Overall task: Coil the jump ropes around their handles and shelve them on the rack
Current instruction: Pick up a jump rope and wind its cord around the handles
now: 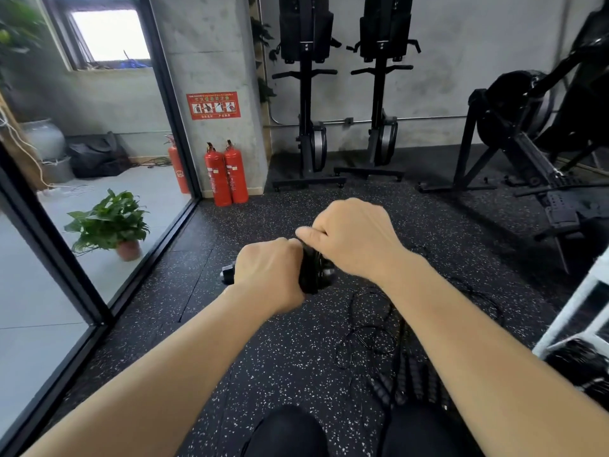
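– Jump rope (314, 272): what is it made of?
– Thin, glossy black cord, wound in tight turns into a fat bundle round the handles (227, 274). The handles are dark, smooth and cylinder-shaped, and a greyish end cap shows on the right side of the bundle.
– Which way does it lie?
– The long axis runs about level, left to right across the view. One blunt handle end sticks out to the left, past the fist.
– Where is it?
– Held up in front of the person, between both hands, above the floor (263, 357), which is black rubber flecked with white.
– And the hands?
– The left hand (267, 275) is curled tight round the handles, knuckles up. The right hand (352, 239) sits at the top of the bundle, thumb and forefinger pinched together on the cord, the other fingers folded.
– Anything else of the kind?
– More ropes (369, 328) lie on the floor in loose, tangled loops by the right forearm, with ribbed grips nearer the knees. A white rack (566, 311) stands at the right edge.
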`<act>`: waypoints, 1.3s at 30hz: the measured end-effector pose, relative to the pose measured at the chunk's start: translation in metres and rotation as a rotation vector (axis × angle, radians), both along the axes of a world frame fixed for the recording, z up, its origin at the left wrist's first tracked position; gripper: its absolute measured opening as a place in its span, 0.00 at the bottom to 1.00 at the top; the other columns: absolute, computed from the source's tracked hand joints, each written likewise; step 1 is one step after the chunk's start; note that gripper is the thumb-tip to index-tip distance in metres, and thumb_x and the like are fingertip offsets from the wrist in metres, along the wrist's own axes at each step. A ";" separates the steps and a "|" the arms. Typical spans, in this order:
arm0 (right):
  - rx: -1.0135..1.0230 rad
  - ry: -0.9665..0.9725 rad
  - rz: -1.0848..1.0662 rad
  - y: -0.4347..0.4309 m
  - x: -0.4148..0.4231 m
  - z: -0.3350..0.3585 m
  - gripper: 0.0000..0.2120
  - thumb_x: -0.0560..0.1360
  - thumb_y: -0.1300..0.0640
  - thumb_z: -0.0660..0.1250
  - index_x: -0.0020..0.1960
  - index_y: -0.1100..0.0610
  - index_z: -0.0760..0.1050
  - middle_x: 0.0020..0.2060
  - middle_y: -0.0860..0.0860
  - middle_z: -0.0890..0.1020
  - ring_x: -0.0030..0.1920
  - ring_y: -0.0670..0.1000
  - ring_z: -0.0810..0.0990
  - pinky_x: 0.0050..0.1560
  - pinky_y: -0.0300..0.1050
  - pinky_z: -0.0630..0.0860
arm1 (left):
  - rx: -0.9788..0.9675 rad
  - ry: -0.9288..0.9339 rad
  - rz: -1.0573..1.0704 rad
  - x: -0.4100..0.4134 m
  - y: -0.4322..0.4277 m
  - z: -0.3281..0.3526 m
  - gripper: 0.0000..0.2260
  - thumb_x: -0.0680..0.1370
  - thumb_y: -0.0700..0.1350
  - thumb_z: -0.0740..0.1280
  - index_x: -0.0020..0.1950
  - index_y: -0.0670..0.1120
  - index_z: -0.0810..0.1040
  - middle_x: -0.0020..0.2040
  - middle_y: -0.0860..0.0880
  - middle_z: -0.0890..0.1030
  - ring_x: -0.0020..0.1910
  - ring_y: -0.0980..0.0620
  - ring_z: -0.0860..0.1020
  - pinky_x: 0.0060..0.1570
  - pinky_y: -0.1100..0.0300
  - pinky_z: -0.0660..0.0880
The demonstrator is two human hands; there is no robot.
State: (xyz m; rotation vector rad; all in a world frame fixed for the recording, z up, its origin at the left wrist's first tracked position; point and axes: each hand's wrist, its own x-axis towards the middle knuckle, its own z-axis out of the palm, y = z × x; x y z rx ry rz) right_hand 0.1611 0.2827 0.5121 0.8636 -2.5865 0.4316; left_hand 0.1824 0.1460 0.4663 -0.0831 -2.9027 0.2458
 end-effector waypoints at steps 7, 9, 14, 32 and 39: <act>0.026 -0.090 0.022 0.012 -0.035 -0.010 0.29 0.78 0.42 0.60 0.24 0.56 0.64 0.22 0.49 0.68 0.26 0.49 0.68 0.33 0.43 0.64 | -0.188 0.030 -0.291 0.013 0.004 0.003 0.12 0.75 0.50 0.65 0.48 0.50 0.62 0.41 0.54 0.65 0.46 0.49 0.78 0.35 0.56 0.65; -0.033 -0.147 0.013 0.017 -0.041 -0.014 0.28 0.78 0.42 0.60 0.24 0.56 0.62 0.22 0.48 0.67 0.26 0.50 0.68 0.35 0.43 0.67 | -0.190 0.020 -0.327 0.014 0.002 0.004 0.12 0.75 0.50 0.65 0.47 0.51 0.61 0.40 0.54 0.64 0.46 0.49 0.78 0.35 0.56 0.64; -0.195 -0.234 0.043 0.025 -0.047 -0.018 0.30 0.77 0.45 0.64 0.21 0.55 0.60 0.19 0.48 0.66 0.21 0.46 0.63 0.33 0.43 0.65 | -0.179 -0.024 -0.346 0.016 0.001 0.006 0.11 0.75 0.50 0.64 0.48 0.52 0.61 0.41 0.55 0.65 0.46 0.51 0.77 0.37 0.57 0.66; -1.098 -1.294 0.158 0.019 -0.027 -0.077 0.24 0.79 0.65 0.52 0.26 0.53 0.68 0.23 0.47 0.69 0.26 0.46 0.66 0.29 0.40 0.62 | 0.157 -0.040 -0.348 0.014 0.010 0.012 0.12 0.69 0.54 0.67 0.45 0.55 0.66 0.39 0.57 0.70 0.39 0.51 0.76 0.37 0.54 0.75; -1.345 -1.324 -0.113 0.002 -0.012 -0.100 0.19 0.80 0.65 0.49 0.32 0.55 0.65 0.21 0.48 0.67 0.20 0.45 0.60 0.21 0.34 0.53 | 0.301 -0.091 -0.148 0.004 0.023 -0.001 0.16 0.63 0.56 0.72 0.40 0.52 0.68 0.37 0.55 0.76 0.38 0.50 0.78 0.31 0.59 0.66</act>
